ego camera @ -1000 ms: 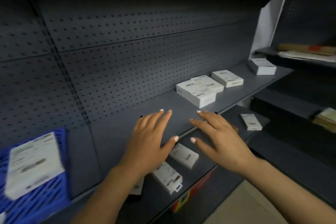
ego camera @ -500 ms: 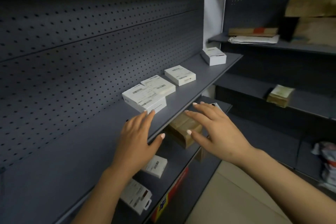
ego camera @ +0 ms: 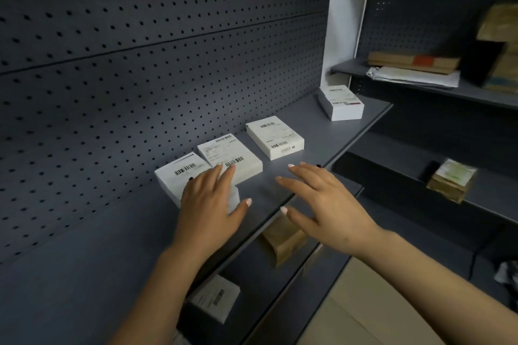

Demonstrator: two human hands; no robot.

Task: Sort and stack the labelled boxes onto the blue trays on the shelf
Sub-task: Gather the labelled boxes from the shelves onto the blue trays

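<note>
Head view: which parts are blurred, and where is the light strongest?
Head view: brightest on the white boxes and divider; the right-side parcels and right hand are blurred; the lower shelf is dark; wide-angle lens bends the shelf lines.

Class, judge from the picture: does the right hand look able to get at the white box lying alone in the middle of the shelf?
Probably yes. The right hand hovers open just short of the middle box, with only bare shelf between them; the left hand is off over the nearer boxes.

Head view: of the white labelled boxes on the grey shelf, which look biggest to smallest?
1. Two overlapping white labelled boxes under the left hand: back one, front one, alike.
2. Middle white box.
3. Far white box, though distance may shrink it.
</note>
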